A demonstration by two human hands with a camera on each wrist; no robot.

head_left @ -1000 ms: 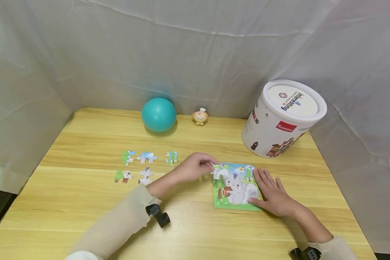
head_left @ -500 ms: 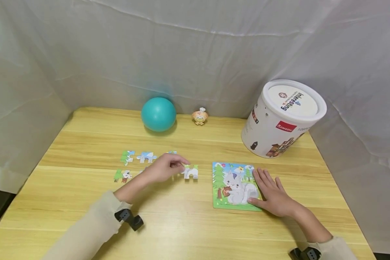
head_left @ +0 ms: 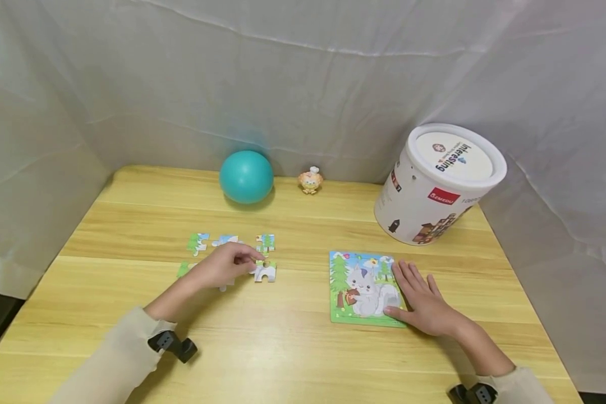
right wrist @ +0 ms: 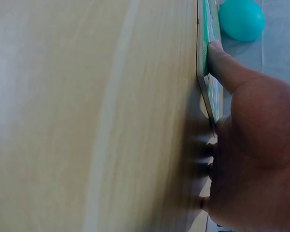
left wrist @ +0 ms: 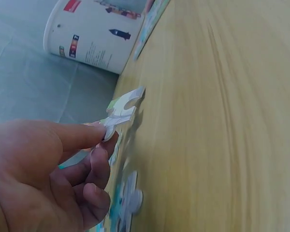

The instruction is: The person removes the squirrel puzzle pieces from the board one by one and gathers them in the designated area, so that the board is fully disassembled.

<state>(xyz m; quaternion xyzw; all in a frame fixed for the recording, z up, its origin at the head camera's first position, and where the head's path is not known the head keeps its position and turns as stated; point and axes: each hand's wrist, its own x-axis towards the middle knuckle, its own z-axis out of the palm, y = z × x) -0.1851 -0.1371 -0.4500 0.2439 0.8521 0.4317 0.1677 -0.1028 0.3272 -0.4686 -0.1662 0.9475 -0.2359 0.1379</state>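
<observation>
We pinch a white-and-green puzzle piece [head_left: 265, 271] in our left hand [head_left: 221, 266] at the loose pieces [head_left: 265, 242] — its far end on or just above the table [head_left: 303, 348]. Our right hand [head_left: 424, 300] lies flat, fingers straight, steadying the puzzle board [head_left: 348, 314]. Best, we judge, to lower it level beside its neighbours — not overlapping — then loosen the pinch.
</observation>
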